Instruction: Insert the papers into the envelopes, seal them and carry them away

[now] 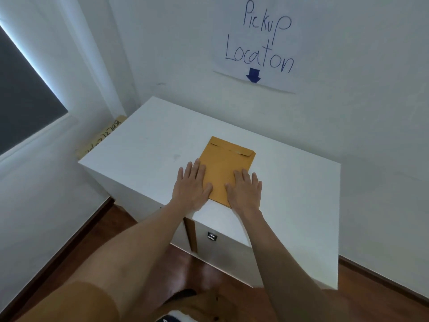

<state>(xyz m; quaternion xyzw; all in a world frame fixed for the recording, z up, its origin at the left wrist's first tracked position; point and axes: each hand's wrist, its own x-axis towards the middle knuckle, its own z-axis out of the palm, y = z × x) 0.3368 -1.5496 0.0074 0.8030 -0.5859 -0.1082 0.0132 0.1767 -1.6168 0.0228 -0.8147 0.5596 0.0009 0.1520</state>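
A brown manila envelope [226, 162] lies flat on top of a white cabinet [144, 145], its flap end pointing toward the wall. It looks like a small stack, with a second edge showing under it. My left hand [191, 183] rests flat at the envelope's near left edge, fingers spread, partly on the cabinet top. My right hand [243, 189] lies flat on the envelope's near right corner, fingers spread. Neither hand grips anything. No loose papers show.
A paper sign reading "Pickup Location" [257, 43] with a blue arrow hangs on the wall behind the cabinet. A cardboard piece [102, 138] leans in the gap left of the cabinet. A dark window [21, 94] is at left. The cabinet front has a lock [212, 236]. Wooden floor below.
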